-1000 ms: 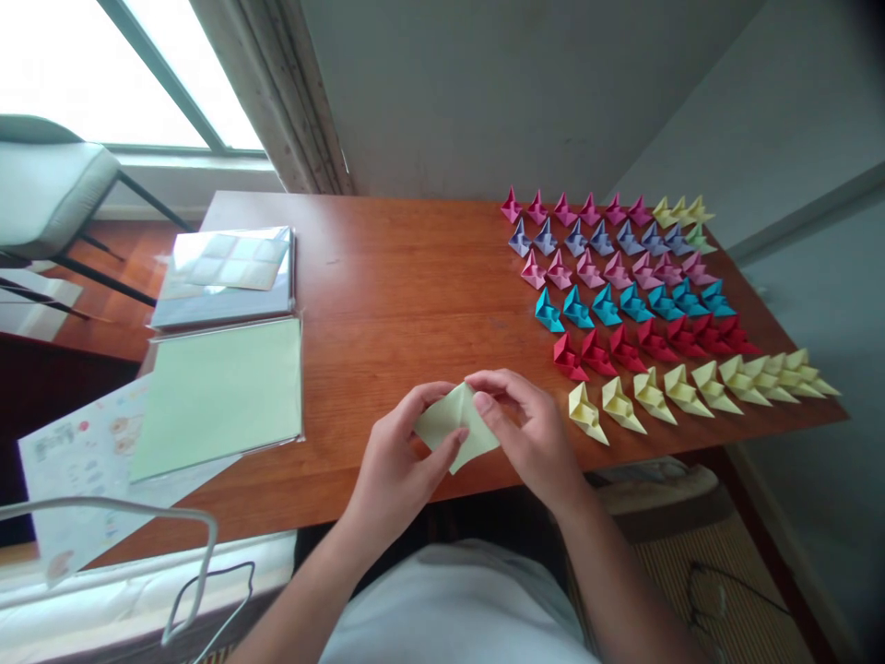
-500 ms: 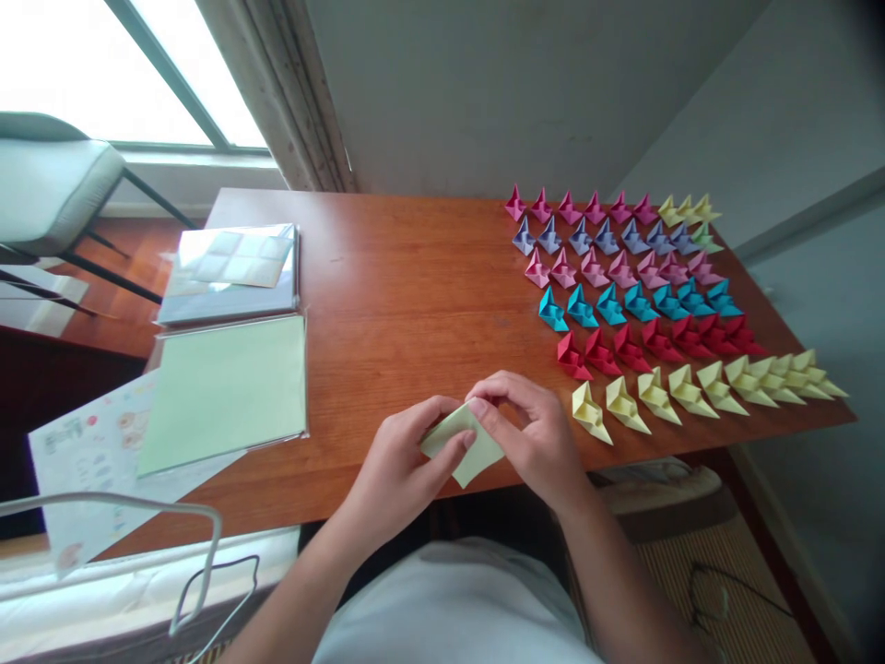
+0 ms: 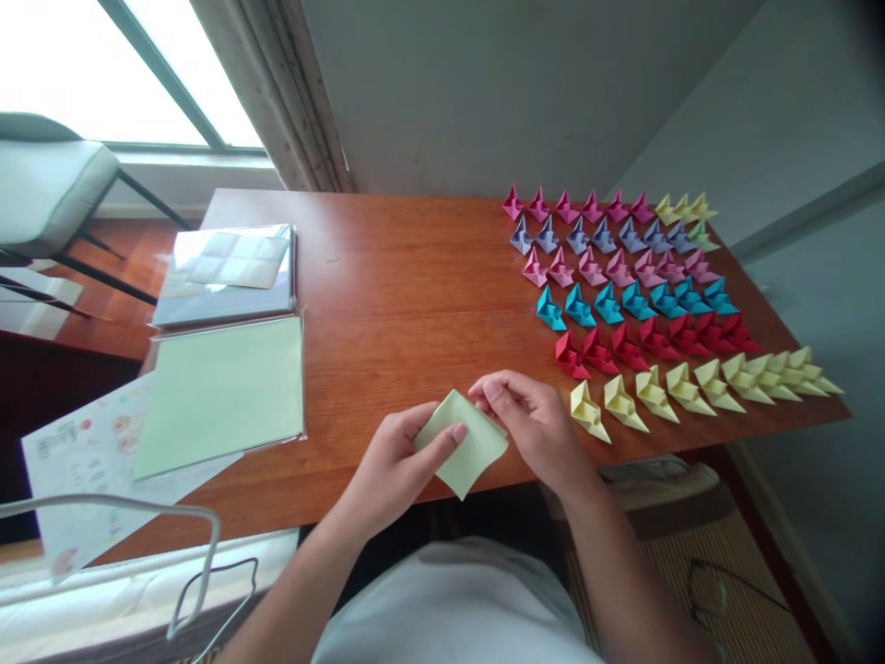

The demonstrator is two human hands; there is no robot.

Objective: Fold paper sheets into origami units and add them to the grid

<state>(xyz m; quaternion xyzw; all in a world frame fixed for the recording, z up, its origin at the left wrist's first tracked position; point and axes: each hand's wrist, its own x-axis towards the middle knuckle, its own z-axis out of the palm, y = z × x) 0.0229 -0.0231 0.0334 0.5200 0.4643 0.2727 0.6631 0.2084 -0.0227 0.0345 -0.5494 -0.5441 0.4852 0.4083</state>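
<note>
A folded square of pale green origami paper (image 3: 465, 456) is held tilted above the front edge of the table. My left hand (image 3: 405, 452) pinches its left side, thumb flat on the face and fingers hidden behind. My right hand (image 3: 532, 420) is at the paper's upper right edge, its fingers curled and its thumb close to the index finger. Part of the fingertips is hidden by the paper. To the right, a row of folded pale yellow paper pieces (image 3: 654, 395) lies nearest my right hand, with a row of red folded pieces (image 3: 626, 347) behind it.
More rows of folded pieces stand farther back: blue (image 3: 608, 302), pink (image 3: 593, 267), purple (image 3: 604, 236) and magenta (image 3: 565, 207). On the left lie a pack of green paper (image 3: 225, 392), another wrapped pack (image 3: 221, 300) and a printed sheet (image 3: 83, 470). A white cable (image 3: 131, 498) crosses the lower left.
The paper has turned so more of its face shows, one corner pointing up. My right thumb has come off the paper's top edge. The left hand keeps its pinch.
</note>
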